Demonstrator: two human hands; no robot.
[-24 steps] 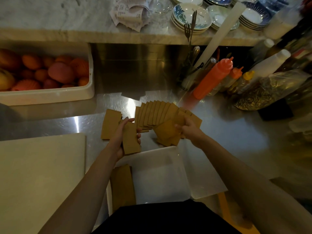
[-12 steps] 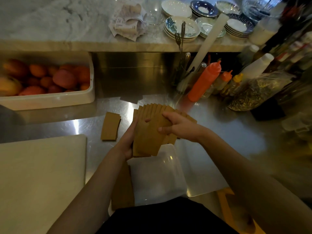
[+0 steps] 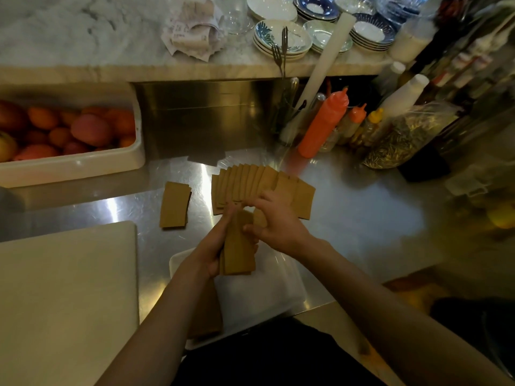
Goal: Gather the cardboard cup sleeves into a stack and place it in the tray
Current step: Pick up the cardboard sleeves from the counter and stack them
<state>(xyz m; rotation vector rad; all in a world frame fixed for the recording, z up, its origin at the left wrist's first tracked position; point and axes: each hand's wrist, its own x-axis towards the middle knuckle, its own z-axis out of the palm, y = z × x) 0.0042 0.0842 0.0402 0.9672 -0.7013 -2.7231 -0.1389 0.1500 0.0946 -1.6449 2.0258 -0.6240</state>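
My left hand [image 3: 213, 250] grips a small upright stack of brown cardboard cup sleeves [image 3: 238, 249] over the white tray [image 3: 281, 291]. My right hand [image 3: 274, 221] presses its fingers against the stack's right edge and top. Behind the hands, a fanned row of sleeves [image 3: 250, 182] lies on the steel counter. A separate short pile of sleeves [image 3: 174, 204] lies to the left of the fan. More sleeves [image 3: 207, 316] lie in the tray's left part, partly hidden under my left forearm.
A white cutting board [image 3: 64, 296] fills the near left. A white bin of fruit [image 3: 69, 162] stands at the back left. Orange squeeze bottles [image 3: 324, 123], a utensil holder and a bag [image 3: 401, 137] crowd the back right. Stacked plates [image 3: 281, 37] sit on the marble ledge.
My left hand brought its sleeves to meet those in my right hand. The loose handful has been squared into a narrower stack, now held lower over the tray.
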